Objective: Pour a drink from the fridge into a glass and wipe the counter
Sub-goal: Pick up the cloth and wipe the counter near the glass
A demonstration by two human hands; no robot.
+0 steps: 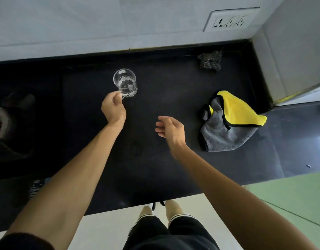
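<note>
Slippage seems the danger: the left hand [113, 107] pinches only the thin handle [121, 95] of the glass [125, 83] near the counter's [173, 91] back edge, while the right hand [170, 129] hangs loosely spread, apart from the cloth [231, 123].

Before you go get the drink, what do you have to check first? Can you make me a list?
1. Glass upright: ok.
2. Glass empty: ok, it looks empty.
3. Glass fully set down on the counter: cannot tell.
4. Left hand grips the glass's handle: ok.
5. Right hand free for the fridge: ok, open and holding nothing.
6. Cloth ready for wiping: ok, it lies on the counter to the right.
</note>
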